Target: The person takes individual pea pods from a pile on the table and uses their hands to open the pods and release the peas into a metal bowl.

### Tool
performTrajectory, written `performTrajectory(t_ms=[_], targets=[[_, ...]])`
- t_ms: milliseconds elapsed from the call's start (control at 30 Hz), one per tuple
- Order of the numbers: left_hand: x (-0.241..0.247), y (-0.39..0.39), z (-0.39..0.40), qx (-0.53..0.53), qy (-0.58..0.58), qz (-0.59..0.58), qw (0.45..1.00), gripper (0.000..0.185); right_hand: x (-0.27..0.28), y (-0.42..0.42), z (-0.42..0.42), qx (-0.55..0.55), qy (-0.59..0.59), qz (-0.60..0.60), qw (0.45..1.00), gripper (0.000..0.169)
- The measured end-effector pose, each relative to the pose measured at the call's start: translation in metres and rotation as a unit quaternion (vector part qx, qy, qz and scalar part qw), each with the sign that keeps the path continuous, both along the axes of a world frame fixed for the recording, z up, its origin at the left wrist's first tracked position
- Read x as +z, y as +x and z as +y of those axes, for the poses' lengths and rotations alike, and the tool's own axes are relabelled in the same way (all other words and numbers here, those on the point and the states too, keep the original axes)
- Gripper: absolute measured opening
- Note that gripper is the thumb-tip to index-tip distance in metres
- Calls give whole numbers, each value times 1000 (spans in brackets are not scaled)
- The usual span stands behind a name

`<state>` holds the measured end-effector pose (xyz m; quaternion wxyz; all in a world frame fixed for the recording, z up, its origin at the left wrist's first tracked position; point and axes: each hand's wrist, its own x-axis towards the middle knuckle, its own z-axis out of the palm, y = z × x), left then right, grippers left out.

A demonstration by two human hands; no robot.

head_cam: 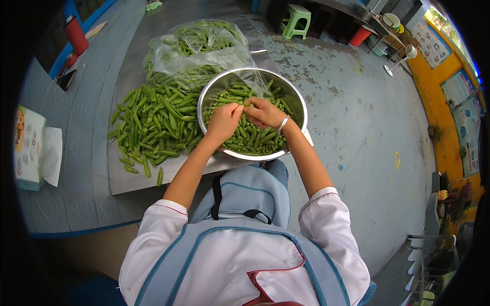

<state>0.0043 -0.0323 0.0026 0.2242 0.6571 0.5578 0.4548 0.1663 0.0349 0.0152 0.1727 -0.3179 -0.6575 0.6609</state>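
Above a steel bowl [302, 126], my left hand [225, 121] and my right hand [267, 113] meet at the fingertips. Pinched between them is a small green pea pod [242, 106], mostly hidden by the fingers. My right wrist wears a silver bangle [282, 125]. Inside the bowl are loose shelled peas and whole pods [254, 139]. A spread heap of green pea pods [153, 118] lies left of the bowl on a metal tabletop [126, 183]. Behind it, a clear plastic bag [199, 53] full of pods slumps, one corner draping over the bowl's rim.
On the grey ledge at left are a tissue pack [32, 149], a red flask [75, 35] and a phone [67, 80]. A green stool [296, 21] and a red bucket [360, 35] stand farther back. Peeling painted floor [356, 114] extends to the right.
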Motion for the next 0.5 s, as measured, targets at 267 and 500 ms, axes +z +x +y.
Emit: performTrajectory(t_ms=[267,500], targets=[[-3,2,0,42,73,47,995,22,4,-5,2,-101,48,26,993,16],[4,1,-2,31,-45,-18,998,25,-2,1,8,-65,41,46,996,19]])
